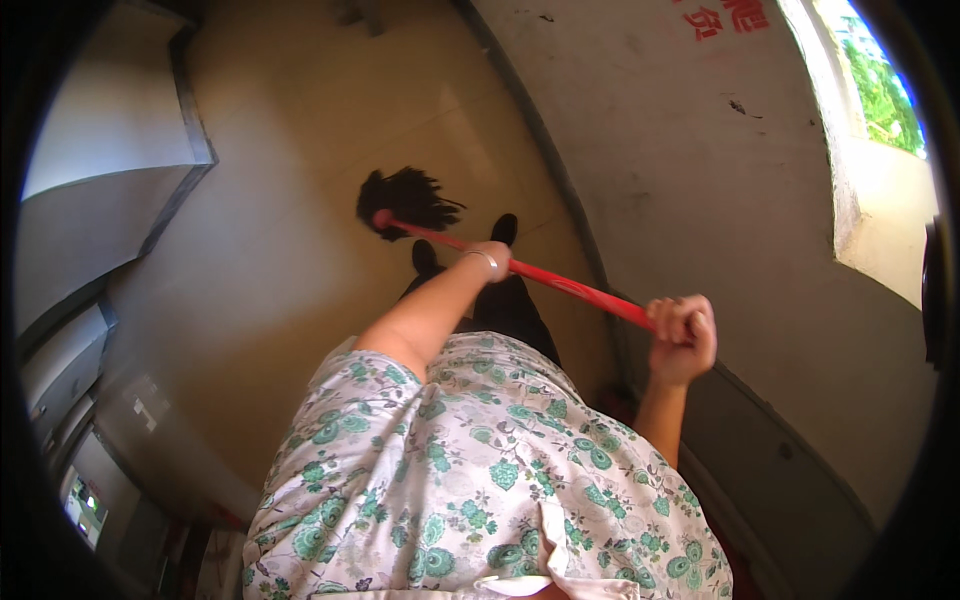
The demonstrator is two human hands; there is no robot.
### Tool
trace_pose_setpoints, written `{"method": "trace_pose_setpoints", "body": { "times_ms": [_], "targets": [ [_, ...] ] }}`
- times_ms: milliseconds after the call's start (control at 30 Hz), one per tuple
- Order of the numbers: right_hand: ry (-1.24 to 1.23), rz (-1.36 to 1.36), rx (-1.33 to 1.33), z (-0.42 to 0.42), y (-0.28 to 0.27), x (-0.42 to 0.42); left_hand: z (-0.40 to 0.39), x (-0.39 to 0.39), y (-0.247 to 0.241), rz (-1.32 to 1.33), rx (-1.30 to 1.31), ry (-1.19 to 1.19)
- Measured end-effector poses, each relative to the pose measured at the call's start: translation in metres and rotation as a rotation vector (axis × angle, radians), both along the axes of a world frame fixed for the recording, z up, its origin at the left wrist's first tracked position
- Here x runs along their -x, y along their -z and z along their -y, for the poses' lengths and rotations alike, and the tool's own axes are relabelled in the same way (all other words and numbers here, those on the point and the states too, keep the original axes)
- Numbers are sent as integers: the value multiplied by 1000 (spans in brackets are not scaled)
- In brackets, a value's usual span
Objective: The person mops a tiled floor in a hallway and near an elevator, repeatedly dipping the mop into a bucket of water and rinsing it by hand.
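Note:
A mop with a red handle [574, 289] runs slantwise across the front of my body. My left hand [491, 261], with a bracelet at its wrist, grips the handle partway down. Around the handle's upper end my right hand [684, 334] is closed in a fist. The dark, stringy mop head [409, 199] lies on the tiled floor [300, 225], spread out just ahead of my shoes [505, 229]. A round red joint [382, 218] links the handle to the strands.
A pale wall [660, 150] with red writing rises on the right, edged by a dark baseboard [536, 131]. Farther right is a window opening [877, 112] with greenery outside. Wall corners [199, 154] jut out on the left, with a doorway-like recess [67, 375] behind them.

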State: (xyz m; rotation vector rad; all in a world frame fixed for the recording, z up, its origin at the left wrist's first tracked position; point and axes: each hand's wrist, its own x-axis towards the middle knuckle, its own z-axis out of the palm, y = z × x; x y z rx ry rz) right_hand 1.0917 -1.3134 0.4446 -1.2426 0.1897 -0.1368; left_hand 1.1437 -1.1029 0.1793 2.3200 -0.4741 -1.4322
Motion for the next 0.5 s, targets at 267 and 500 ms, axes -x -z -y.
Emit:
{"method": "trace_pose_setpoints", "body": {
  "times_ms": [267,500],
  "targets": [
    [-697,-211,-70,-103,94,-66,-175,47,123,342,257,-1419],
    [-1047,140,117,-102,40,-160,-133,-43,96,1177,116,-1316]
  ]
}}
